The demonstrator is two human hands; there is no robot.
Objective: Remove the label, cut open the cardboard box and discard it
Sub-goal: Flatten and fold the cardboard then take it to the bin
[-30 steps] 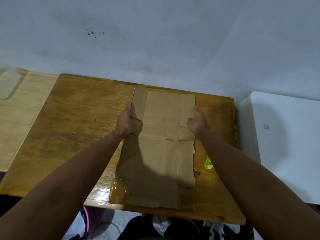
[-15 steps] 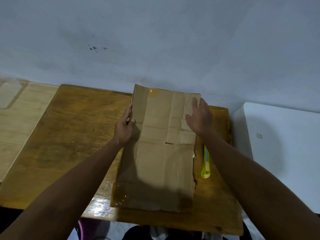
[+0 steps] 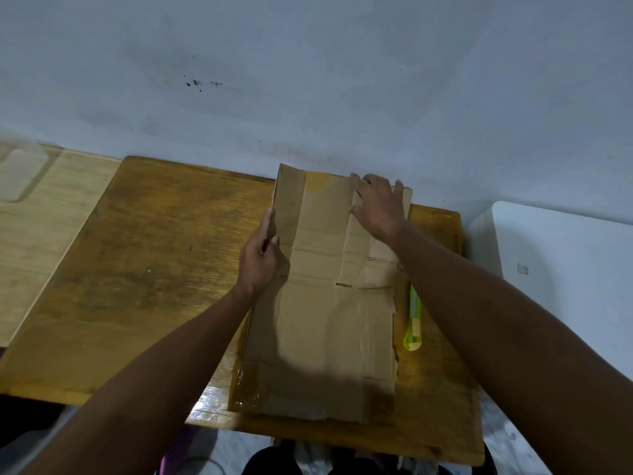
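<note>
Both hands work the flattened, light, floppy box [image 3: 322, 303]: our left [image 3: 258, 260] fingers grip its left edge, our right [image 3: 378, 209] fingers press flat.

Wooden counter [image 3: 154, 269] against a pale wall [image 3: 308, 63], as I see it through the head camera.

The counter's brown top is worn and glossy near its front edge. To its left, touching it, lies a lighter wooden surface [image 3: 44, 217]. To the right stands a white unit [image 3: 565, 269] with a small square mark on it. The wall carries a few dark specks [image 3: 197, 84] high up. Below the counter's front edge I make out something purple [image 3: 174, 454], too blurred to identify.
</note>
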